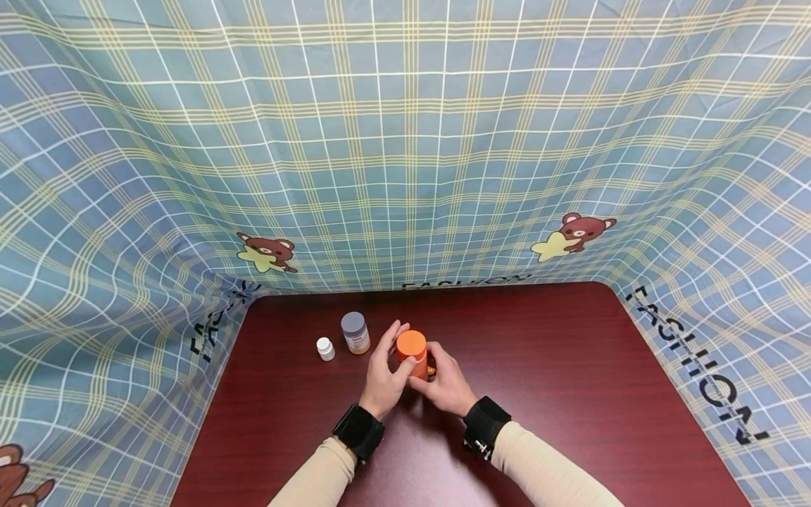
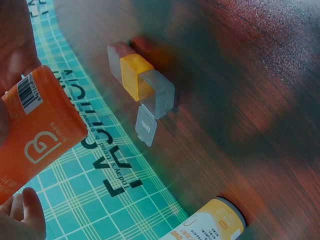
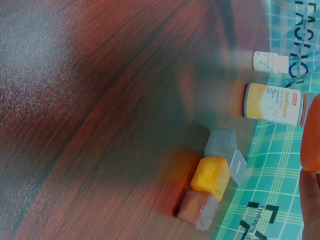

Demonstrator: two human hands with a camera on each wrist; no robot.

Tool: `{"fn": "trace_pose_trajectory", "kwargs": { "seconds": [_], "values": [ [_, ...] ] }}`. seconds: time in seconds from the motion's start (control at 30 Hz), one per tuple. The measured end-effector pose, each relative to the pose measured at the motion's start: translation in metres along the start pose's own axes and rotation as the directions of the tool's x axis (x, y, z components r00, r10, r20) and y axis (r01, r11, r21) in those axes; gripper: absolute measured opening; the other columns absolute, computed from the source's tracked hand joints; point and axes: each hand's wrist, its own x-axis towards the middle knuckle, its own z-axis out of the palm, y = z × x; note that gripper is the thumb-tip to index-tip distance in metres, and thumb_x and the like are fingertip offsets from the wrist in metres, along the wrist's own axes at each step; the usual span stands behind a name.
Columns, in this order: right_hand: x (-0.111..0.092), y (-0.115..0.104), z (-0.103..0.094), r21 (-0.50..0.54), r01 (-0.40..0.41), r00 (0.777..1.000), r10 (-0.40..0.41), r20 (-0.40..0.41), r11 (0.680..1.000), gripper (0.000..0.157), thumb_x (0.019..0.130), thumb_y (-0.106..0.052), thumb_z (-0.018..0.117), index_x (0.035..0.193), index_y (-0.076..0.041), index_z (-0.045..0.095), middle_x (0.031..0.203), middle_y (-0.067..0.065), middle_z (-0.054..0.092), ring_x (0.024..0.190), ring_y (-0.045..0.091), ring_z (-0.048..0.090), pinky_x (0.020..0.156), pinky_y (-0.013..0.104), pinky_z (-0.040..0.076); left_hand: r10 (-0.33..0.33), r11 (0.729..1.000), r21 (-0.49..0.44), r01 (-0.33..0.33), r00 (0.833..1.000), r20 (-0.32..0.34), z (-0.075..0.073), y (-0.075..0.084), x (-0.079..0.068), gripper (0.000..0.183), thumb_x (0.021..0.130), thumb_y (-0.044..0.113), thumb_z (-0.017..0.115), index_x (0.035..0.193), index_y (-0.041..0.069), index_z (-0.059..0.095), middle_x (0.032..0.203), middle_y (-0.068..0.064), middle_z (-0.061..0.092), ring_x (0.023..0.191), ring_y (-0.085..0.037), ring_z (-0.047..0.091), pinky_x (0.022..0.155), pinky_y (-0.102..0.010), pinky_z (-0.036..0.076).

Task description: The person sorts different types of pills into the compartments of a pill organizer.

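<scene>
Between both hands, raised above the table, is an orange bottle [image 1: 412,345] with an orange lid; a barcode and white print show on its side in the left wrist view. The left hand [image 1: 383,380] holds it from the left, thumb near the lid. From the right, the right hand [image 1: 450,387] grips its side. A small pill box [image 2: 137,75] with grey, yellow and clear compartments sits on the table below, mostly hidden by the bottle in the head view. One end compartment has its lid [image 2: 146,126] hanging open. Whether pills lie inside, I cannot tell.
Left of the hands stand a grey-lidded bottle [image 1: 356,336] with a yellow and white label and a small white bottle [image 1: 326,349]. The dark red table [image 1: 570,366] is bordered at the back and sides by a checked cloth [image 1: 393,176].
</scene>
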Motion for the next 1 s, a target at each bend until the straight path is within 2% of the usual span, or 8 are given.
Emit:
{"fn": "trace_pose_trajectory", "kwargs": {
  "seconds": [0.07,0.2,0.4,0.5,0.7,0.8,1.0],
  "values": [
    [0.0004,-0.0004,0.0001,0.0,0.009,1.0,-0.009,-0.003,1.0,0.057,0.071,-0.018,0.083,0.119,-0.015,0.053,0.107,-0.002,0.061,0.091,0.013,0.059,0.076,0.043,0.053,0.009,1.0,-0.019,-0.009,1.0,-0.008,0.0,-0.0002,0.0001,0.063,0.082,-0.009,0.063,0.139,-0.011,0.037,0.131,-0.03,0.051,0.121,-0.042,0.048,0.1,-0.06,0.033],
    [0.0003,-0.0001,0.0005,0.0,0.019,1.0,-0.019,-0.002,1.0,0.055,0.072,-0.018,0.081,0.119,-0.014,0.052,0.107,-0.001,0.062,0.09,0.015,0.059,0.075,0.043,0.053,0.007,1.0,-0.001,-0.007,0.998,-0.067,0.0009,-0.0014,0.0001,0.061,0.078,-0.006,0.071,0.133,-0.009,0.046,0.123,-0.028,0.057,0.112,-0.04,0.054,0.096,-0.058,0.039],
    [-0.0005,0.0009,0.001,-0.003,0.009,1.0,-0.009,0.004,1.0,0.054,0.073,-0.022,0.082,0.118,-0.015,0.052,0.108,-0.002,0.062,0.092,0.013,0.059,0.079,0.037,0.053,-0.011,1.0,0.005,0.012,0.994,-0.109,0.0022,-0.001,0.0009,0.063,0.073,-0.002,0.079,0.129,-0.008,0.05,0.117,-0.029,0.055,0.11,-0.039,0.054,0.094,-0.054,0.043],
    [0.0,-0.0003,0.0015,-0.004,0.005,1.0,-0.005,0.003,1.0,0.054,0.072,-0.021,0.082,0.117,-0.015,0.053,0.108,-0.003,0.062,0.092,0.013,0.059,0.079,0.037,0.053,-0.008,1.0,0.013,0.009,0.995,-0.097,0.0022,-0.0007,0.001,0.066,0.074,0.0,0.079,0.132,-0.008,0.047,0.12,-0.029,0.053,0.112,-0.039,0.053,0.096,-0.055,0.041],
    [0.0016,-0.0013,0.0025,0.016,-0.029,1.0,0.029,0.004,0.999,0.055,0.07,-0.016,0.082,0.117,-0.017,0.053,0.106,-0.004,0.061,0.09,0.013,0.059,0.075,0.042,0.053,-0.01,1.0,-0.024,0.009,0.999,-0.038,0.0002,0.0015,0.001,0.059,0.083,-0.007,0.064,0.137,-0.01,0.04,0.13,-0.027,0.053,0.118,-0.041,0.051,0.099,-0.057,0.037],
    [0.0019,-0.0007,0.002,0.024,-0.036,0.999,0.036,0.008,0.999,0.056,0.071,-0.016,0.082,0.118,-0.016,0.053,0.106,-0.003,0.062,0.091,0.014,0.06,0.076,0.041,0.053,-0.004,1.0,-0.019,0.003,0.998,-0.07,0.0009,0.0019,0.0009,0.058,0.08,-0.008,0.068,0.133,-0.01,0.044,0.125,-0.027,0.057,0.114,-0.041,0.054,0.095,-0.058,0.04],
    [0.0023,-0.0007,0.0037,0.019,0.001,1.0,-0.001,0.009,1.0,0.055,0.072,-0.019,0.082,0.119,-0.016,0.053,0.109,-0.002,0.062,0.092,0.013,0.06,0.077,0.042,0.053,-0.014,1.0,0.01,0.016,0.988,-0.152,0.002,0.0029,0.0003,0.061,0.073,-0.003,0.078,0.128,-0.008,0.05,0.116,-0.028,0.057,0.104,-0.041,0.055,0.091,-0.057,0.043]
  ]
}}
